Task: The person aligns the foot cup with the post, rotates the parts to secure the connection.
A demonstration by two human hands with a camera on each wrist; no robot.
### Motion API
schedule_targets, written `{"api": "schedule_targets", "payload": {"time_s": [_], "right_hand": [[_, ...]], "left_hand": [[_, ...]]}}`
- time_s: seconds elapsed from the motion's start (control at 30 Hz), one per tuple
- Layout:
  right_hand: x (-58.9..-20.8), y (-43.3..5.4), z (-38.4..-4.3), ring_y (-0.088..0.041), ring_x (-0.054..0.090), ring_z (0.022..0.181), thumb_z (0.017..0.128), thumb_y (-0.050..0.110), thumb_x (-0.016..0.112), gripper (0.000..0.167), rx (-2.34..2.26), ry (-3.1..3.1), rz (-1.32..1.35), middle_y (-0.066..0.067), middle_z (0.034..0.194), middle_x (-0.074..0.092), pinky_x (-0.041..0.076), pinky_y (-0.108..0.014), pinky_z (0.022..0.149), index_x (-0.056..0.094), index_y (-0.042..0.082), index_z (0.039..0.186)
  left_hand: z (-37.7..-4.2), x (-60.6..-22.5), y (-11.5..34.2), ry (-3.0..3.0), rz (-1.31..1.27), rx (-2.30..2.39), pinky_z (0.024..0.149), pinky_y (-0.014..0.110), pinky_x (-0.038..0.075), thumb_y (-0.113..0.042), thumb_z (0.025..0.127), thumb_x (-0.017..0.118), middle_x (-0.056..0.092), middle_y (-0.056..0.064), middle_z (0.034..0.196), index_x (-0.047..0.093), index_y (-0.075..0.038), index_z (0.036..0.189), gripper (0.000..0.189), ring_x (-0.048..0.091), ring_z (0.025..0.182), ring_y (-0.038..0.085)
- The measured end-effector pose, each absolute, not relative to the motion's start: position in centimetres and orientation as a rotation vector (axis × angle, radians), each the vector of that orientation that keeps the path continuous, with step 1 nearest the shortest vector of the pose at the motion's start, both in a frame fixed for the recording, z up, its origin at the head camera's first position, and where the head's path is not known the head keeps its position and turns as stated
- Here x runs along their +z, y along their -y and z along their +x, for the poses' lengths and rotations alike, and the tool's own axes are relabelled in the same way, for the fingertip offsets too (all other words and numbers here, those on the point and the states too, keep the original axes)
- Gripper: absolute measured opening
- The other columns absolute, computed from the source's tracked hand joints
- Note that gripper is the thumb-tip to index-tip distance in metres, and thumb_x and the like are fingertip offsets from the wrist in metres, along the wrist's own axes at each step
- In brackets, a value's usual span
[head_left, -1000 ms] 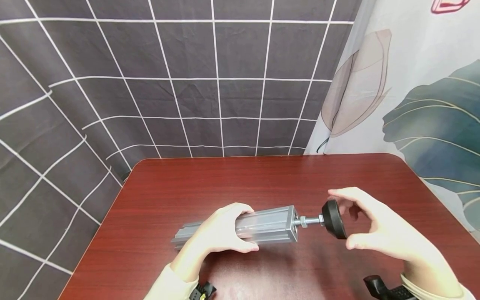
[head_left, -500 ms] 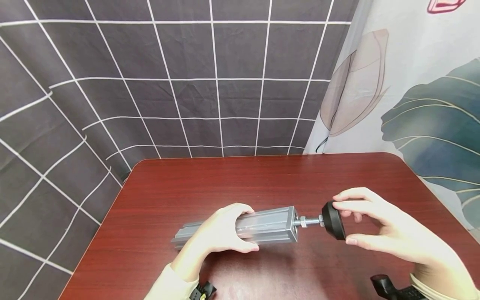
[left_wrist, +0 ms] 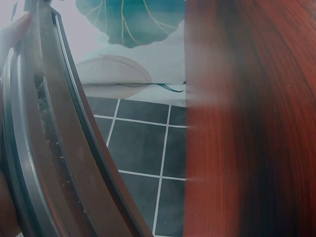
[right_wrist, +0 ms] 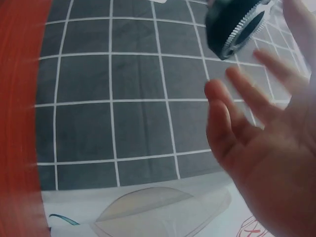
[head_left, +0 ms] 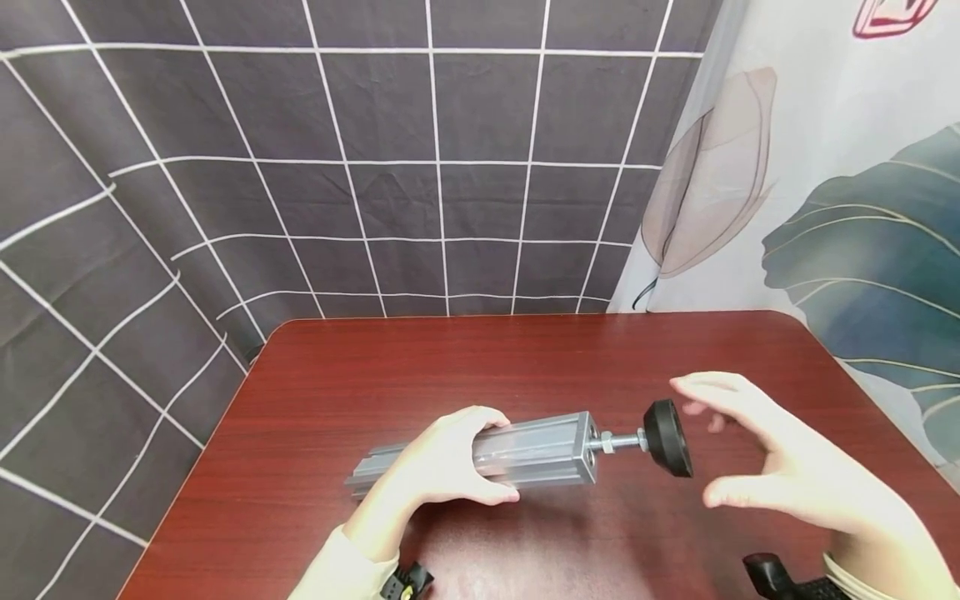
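Note:
A grey pneumatic cylinder with a square, grooved body lies slantwise over the table. My left hand grips it round the middle, thumb on the near side and fingers over the far side. From its right end comes a threaded rod with nuts, tipped by a round black foot. Just right of that foot is my right hand, thumb and fingers spread, holding nothing. In the right wrist view the foot's underside shows a toothed ring, beyond the fingertips. Grooves run along the cylinder body in the left wrist view.
The reddish-brown table has rounded back corners. Behind it hangs a dark grey cloth with white grid lines; a white leaf-print curtain hangs at the right. A black wrist-camera mount sits under my right wrist.
Half a second ago my right fingers and thumb were at the black foot's rim. Now they are spread wider and have drawn back to the right. The left hand and cylinder stay put.

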State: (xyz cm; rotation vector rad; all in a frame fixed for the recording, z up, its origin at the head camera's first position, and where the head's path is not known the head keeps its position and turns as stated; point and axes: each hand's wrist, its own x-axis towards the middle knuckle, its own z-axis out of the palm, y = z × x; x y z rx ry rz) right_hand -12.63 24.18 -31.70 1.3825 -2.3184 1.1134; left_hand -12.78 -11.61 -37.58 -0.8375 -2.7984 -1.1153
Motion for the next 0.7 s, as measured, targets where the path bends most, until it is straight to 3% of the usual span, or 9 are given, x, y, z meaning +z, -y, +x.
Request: {"api": "schedule_targets", "payload": {"time_s": [0.17,0.33,0.43,0.53,0.7], "right_hand": [[-32.1,-23.9,-12.8,-0.009,0.052,0.094,0.06,0.007,0.086,0.073,1.096,2.238,1.494,-0.012,0.127,0.047,0.04,-0.017,0.078,0.052,-0.007,0.124],[-32.0,-23.1,-12.5,-0.007,0.053,0.078,0.058,-0.006,0.082,0.072,1.204,2.391,1.32,0.004,0.1,0.054,0.044,-0.019,0.064,0.051,0.002,0.123],[-31.9,-22.8,-12.3,-0.006,0.05,0.077,0.064,-0.007,0.077,0.065,1.223,2.494,1.228,0.008,0.091,0.051,0.042,-0.021,0.061,0.05,0.008,0.122],[-31.8,-23.1,-12.3,-0.008,0.049,0.086,0.066,0.006,0.079,0.069,1.199,2.473,1.249,0.004,0.101,0.053,0.04,-0.02,0.069,0.047,0.006,0.127],[-31.8,-24.0,-12.2,-0.008,0.046,0.098,0.058,0.017,0.087,0.091,1.085,2.353,1.354,-0.008,0.129,0.046,0.036,-0.018,0.078,0.043,-0.005,0.133]], "left_hand": [[-12.8,-37.8,11.7,2.81,-0.827,-1.116,0.079,0.025,0.045,-0.046,0.056,0.085,0.058,-0.015,0.098,0.059,-0.023,0.111,0.064,0.054,0.087,0.003],[-12.8,-37.9,11.7,2.815,-0.832,-1.111,0.08,0.025,0.045,-0.047,0.057,0.084,0.058,-0.014,0.1,0.059,-0.022,0.111,0.064,0.054,0.088,0.003],[-12.8,-38.0,11.7,2.813,-0.828,-1.104,0.08,0.025,0.045,-0.046,0.056,0.085,0.058,-0.014,0.1,0.059,-0.022,0.111,0.065,0.054,0.089,0.003],[-12.8,-38.0,11.6,2.813,-0.823,-1.096,0.081,0.025,0.045,-0.045,0.056,0.085,0.058,-0.013,0.099,0.059,-0.022,0.111,0.065,0.054,0.088,0.003],[-12.9,-38.0,11.5,2.812,-0.834,-1.087,0.081,0.025,0.045,-0.046,0.057,0.084,0.058,-0.014,0.099,0.059,-0.022,0.111,0.065,0.054,0.089,0.003]]}}
